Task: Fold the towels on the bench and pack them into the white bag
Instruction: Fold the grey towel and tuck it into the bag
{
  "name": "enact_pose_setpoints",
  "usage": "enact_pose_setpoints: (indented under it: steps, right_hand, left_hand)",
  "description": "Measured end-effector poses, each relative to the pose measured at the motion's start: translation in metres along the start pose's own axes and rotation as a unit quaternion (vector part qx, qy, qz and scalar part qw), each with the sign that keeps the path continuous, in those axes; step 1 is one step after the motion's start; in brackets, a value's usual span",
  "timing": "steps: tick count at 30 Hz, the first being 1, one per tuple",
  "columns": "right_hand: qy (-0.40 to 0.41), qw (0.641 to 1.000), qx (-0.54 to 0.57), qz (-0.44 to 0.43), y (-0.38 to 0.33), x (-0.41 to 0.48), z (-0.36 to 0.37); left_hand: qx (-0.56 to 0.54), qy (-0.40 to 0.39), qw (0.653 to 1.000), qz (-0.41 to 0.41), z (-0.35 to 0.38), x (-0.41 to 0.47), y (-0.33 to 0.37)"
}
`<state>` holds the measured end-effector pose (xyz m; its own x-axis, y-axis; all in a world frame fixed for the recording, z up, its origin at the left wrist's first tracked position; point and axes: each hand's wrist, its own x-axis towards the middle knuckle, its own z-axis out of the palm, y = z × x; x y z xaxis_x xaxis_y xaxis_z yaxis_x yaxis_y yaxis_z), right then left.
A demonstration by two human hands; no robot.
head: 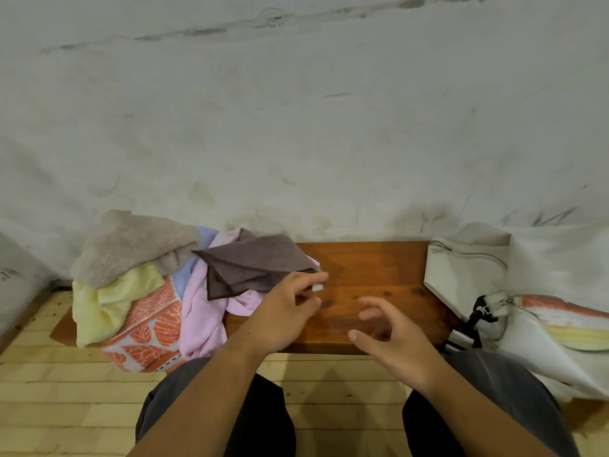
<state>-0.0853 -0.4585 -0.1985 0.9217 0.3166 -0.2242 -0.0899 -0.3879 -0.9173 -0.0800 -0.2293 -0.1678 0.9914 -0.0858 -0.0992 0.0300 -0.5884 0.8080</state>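
A heap of unfolded towels lies on the left end of the wooden bench (379,265): a beige one (131,242), a yellow one (99,308), an orange leaf-patterned one (148,331), a pink one (201,305) and a pale blue one partly hidden. A dark brown towel (253,265) lies on top, spread to the right. My left hand (286,311) pinches its right corner, where a small white tag (317,287) shows. My right hand (392,338) hovers over the bare bench with its fingers loosely curled and holds nothing. The white bag (468,275) lies at the right end.
Folded orange and yellow towels (566,321) show inside the bag's open mouth. A black buckle strap (481,315) hangs at the bag's front. A pale, stained wall stands right behind the bench. My knees are below, over a light wooden floor (49,390).
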Motion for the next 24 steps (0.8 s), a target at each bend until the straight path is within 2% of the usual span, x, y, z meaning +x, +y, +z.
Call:
enact_pose_setpoints:
  steps: [5, 10, 14, 16, 19, 21, 24]
  right_hand:
    - [0.007, 0.997, -0.016, -0.070, -0.003, -0.001, 0.004]
    - [0.040, 0.995, 0.009, -0.091, -0.003, 0.000, 0.004]
    - [0.064, 0.997, 0.011, -0.048, 0.002, 0.001, 0.001]
    - [0.073, 0.997, 0.020, -0.027, 0.003, 0.001, -0.003]
    - [0.099, 0.992, 0.080, -0.005, 0.002, 0.000, -0.010]
    - [0.109, 0.986, 0.122, 0.010, 0.000, -0.002, -0.015]
    - [0.091, 0.981, 0.170, 0.010, -0.001, -0.006, -0.020]
  left_hand:
    - [-0.015, -0.120, 0.991, 0.062, 0.019, -0.013, 0.023]
    - [-0.034, -0.166, 0.982, 0.081, 0.034, -0.013, 0.034]
    - [-0.042, -0.132, 0.987, 0.079, 0.035, -0.009, 0.038]
    - [-0.052, -0.071, 0.994, 0.068, 0.033, -0.004, 0.035]
    - [0.026, 0.035, 0.998, 0.054, 0.023, 0.004, 0.019]
    - [0.089, 0.046, 0.995, 0.018, 0.016, 0.009, 0.003]
    - [0.134, 0.013, 0.989, -0.060, 0.013, 0.011, -0.014]
